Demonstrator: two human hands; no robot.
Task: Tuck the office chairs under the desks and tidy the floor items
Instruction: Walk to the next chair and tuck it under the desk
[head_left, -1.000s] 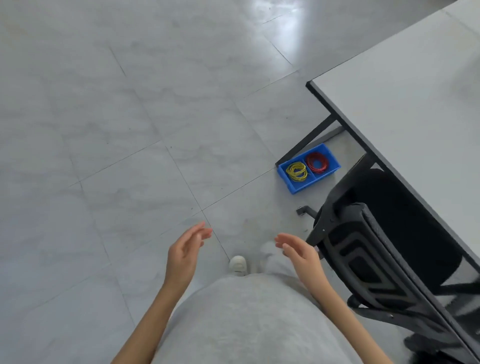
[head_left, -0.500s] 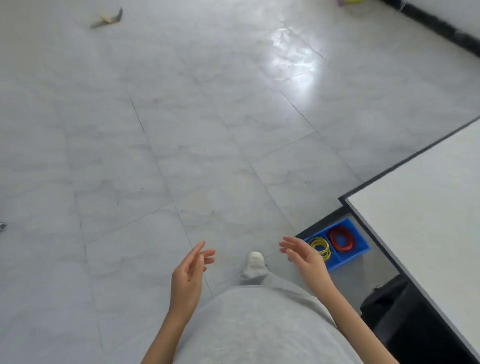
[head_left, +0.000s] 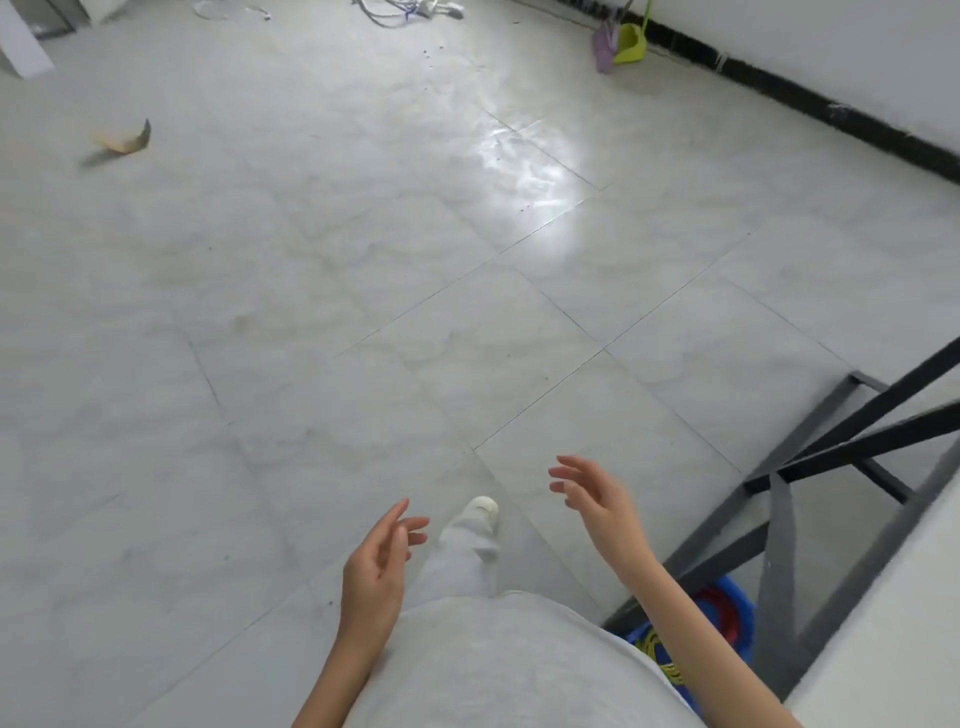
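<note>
Down low, both hands hang over the floor holding nothing: the left hand (head_left: 375, 569) has its grip spread, fingers loosely fanned, and the right hand (head_left: 597, 501) likewise has a relaxed, spread grip, palm turned inward. Between them a grey trouser leg (head_left: 462, 558) ends in a white shoe (head_left: 482, 506) planted on the tiles. Just behind and below the right forearm sits a blue bin (head_left: 737, 618) on the floor, partly hidden by the arm; it holds coiled red bands (head_left: 719, 605) in one part and yellow bands (head_left: 657, 649) in the other. To the right of the right hand stands the dark metal frame (head_left: 810, 467) of the bench (head_left: 893, 623), whose pale top edge cuts the corner. Well ahead of the left hand lies a blurred yellowish scrap (head_left: 122, 140). The floor (head_left: 363, 286) is glossy grey tile with a bright glare patch. Farthest off, a green dustpan (head_left: 631, 41) leans by the black skirting, near tangled cables (head_left: 405, 8). No writing is readable.
</note>
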